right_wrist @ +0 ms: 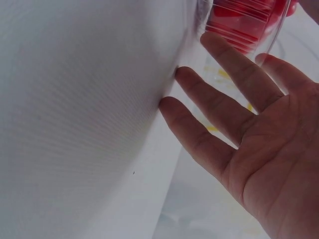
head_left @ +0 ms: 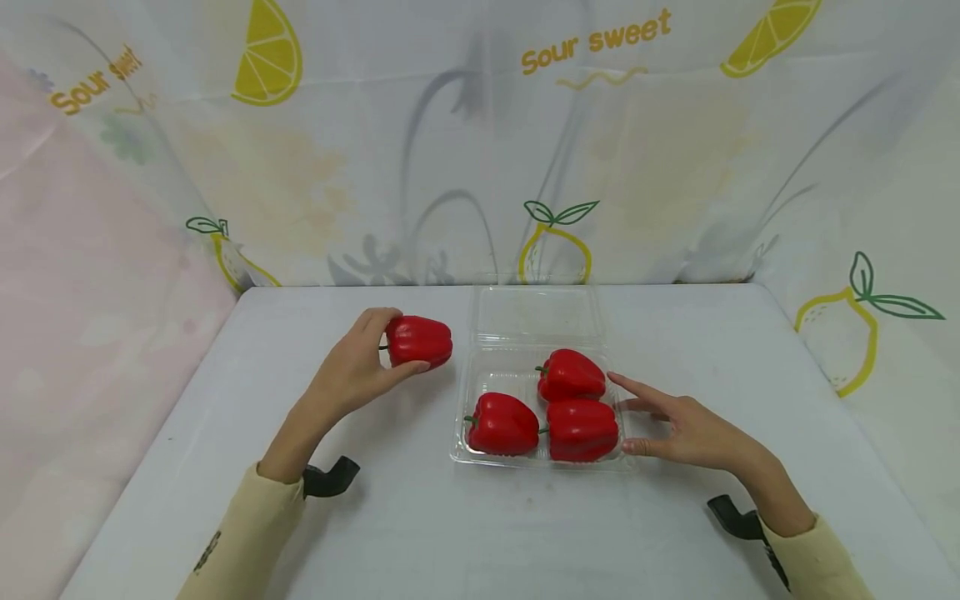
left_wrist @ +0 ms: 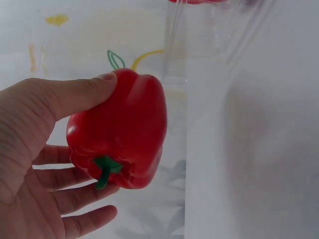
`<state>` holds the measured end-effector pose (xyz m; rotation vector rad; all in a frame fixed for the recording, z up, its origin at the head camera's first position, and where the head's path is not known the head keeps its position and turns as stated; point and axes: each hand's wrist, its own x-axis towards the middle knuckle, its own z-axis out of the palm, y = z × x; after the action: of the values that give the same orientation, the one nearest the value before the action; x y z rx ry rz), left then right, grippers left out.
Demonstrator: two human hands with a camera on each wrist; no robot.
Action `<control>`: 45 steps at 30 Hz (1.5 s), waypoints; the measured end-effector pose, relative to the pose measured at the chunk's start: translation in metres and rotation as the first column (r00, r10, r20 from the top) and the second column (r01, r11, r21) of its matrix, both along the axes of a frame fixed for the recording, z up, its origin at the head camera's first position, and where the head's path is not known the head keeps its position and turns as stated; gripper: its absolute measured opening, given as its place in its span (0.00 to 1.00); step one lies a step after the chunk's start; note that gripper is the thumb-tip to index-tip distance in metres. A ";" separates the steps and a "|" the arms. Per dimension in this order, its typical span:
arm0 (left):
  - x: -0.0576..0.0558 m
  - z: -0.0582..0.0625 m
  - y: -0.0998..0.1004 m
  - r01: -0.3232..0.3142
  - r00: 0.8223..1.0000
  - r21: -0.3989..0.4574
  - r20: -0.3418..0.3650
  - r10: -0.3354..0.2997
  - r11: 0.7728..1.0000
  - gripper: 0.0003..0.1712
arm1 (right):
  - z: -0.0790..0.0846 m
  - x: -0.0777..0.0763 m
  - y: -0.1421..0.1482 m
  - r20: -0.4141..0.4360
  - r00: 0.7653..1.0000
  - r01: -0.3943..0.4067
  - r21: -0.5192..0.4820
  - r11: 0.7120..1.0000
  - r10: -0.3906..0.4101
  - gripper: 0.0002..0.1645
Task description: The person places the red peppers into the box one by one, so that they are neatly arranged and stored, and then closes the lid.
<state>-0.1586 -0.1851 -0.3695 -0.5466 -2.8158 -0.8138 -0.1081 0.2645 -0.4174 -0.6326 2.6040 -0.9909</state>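
In my left hand (head_left: 352,367) I grip a red bell pepper (head_left: 420,340) with a green stem, held left of a clear plastic clamshell box (head_left: 480,382). The left wrist view shows the thumb on one side of this pepper (left_wrist: 124,124) and fingers behind it. Three more red peppers lie in the box: one at the front left (head_left: 502,425), one at the front right (head_left: 582,431) and one behind that (head_left: 572,377). My right hand (head_left: 690,433) is at the box's right side, fingers extended; in the right wrist view its fingertips are close to the clear wall (right_wrist: 239,27).
The box's lid (head_left: 538,312) lies folded back toward the rear edge of the white table (head_left: 525,533). Behind the table hangs a cloth (head_left: 480,150) printed with lemons and lettering. Black wrist mounts (head_left: 330,477) stick out beside both sleeves.
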 end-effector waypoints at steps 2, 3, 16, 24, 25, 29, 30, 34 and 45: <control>0.002 0.002 0.003 -0.004 1.000 0.013 -0.017 0.004 1.000 0.42 | 0.000 0.000 0.000 -0.003 1.000 -0.009 -0.004 1.000 0.009 0.52; 0.002 0.004 0.005 -0.003 1.000 0.017 -0.025 0.004 1.000 0.42 | 0.000 0.000 0.000 -0.003 1.000 -0.012 -0.004 1.000 0.012 0.52; 0.002 0.004 0.030 0.089 0.989 0.068 -0.126 -0.080 0.994 0.38 | 0.003 0.000 0.000 0.016 1.000 -0.009 0.001 1.000 0.009 0.53; -0.001 0.000 0.049 0.164 0.974 0.051 -0.165 -0.154 0.985 0.39 | 0.004 0.000 0.001 0.005 1.000 -0.011 0.003 1.000 0.011 0.52; 0.000 0.000 0.051 0.172 0.973 0.050 -0.166 -0.162 0.984 0.39 | 0.004 0.000 0.001 0.005 1.000 -0.012 0.003 1.000 0.012 0.52; 0.000 -0.002 0.058 0.211 0.966 0.046 -0.162 -0.202 0.976 0.38 | 0.003 0.000 0.001 0.006 1.000 -0.015 -0.004 1.000 0.015 0.52; 0.000 -0.003 0.060 0.219 0.965 0.044 -0.157 -0.209 0.975 0.38 | 0.003 0.000 0.001 0.006 1.000 -0.016 -0.005 1.000 0.016 0.52; 0.000 -0.005 0.066 0.236 0.963 0.029 -0.137 -0.230 0.971 0.37 | 0.002 0.000 0.001 0.008 1.000 -0.010 -0.003 1.000 0.010 0.52; 0.002 -0.009 0.079 0.260 0.962 -0.008 -0.088 -0.259 0.966 0.37 | 0.005 0.001 -0.001 0.020 1.000 -0.001 0.002 1.000 0.001 0.53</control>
<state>-0.1566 -0.1060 -0.3786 -0.9428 -2.6963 -0.8150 -0.1075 0.2634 -0.4125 -0.6207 2.5868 -0.9892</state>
